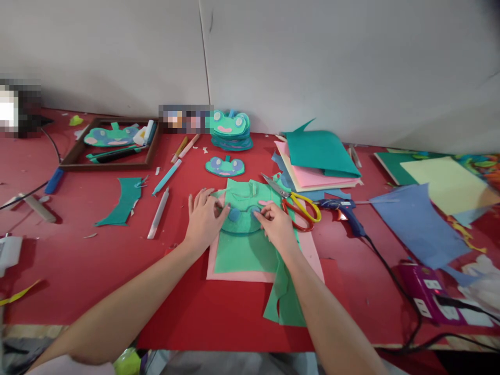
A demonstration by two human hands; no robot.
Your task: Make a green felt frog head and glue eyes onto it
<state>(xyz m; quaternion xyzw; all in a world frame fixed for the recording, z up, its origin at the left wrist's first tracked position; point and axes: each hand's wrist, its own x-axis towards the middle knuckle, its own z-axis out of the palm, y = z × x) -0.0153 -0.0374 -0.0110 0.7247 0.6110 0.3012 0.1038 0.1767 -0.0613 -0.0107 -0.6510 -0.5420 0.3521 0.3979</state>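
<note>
A half-made green felt frog face (pixel 242 217) lies on green and pink felt sheets (pixel 238 255) in the middle of the red table (pixel 78 271). My left hand (pixel 203 217) lies flat with fingers spread, pressing the face's left side by a blue felt eye (pixel 234 214). My right hand (pixel 276 224) has its fingers pinched at the right blue eye (pixel 255 210), beside a small pink cheek piece (pixel 265 202).
Yellow-and-red scissors (pixel 299 205) and a blue glue gun (pixel 346 211) lie right of my hands. Finished frog faces (pixel 229 129) are stacked at the back, one (pixel 225 166) lying alone. Glue sticks (pixel 158 213), a wooden tray (pixel 113 143), felt sheets (pixel 320 156) and a power strip (pixel 429 291) surround the area.
</note>
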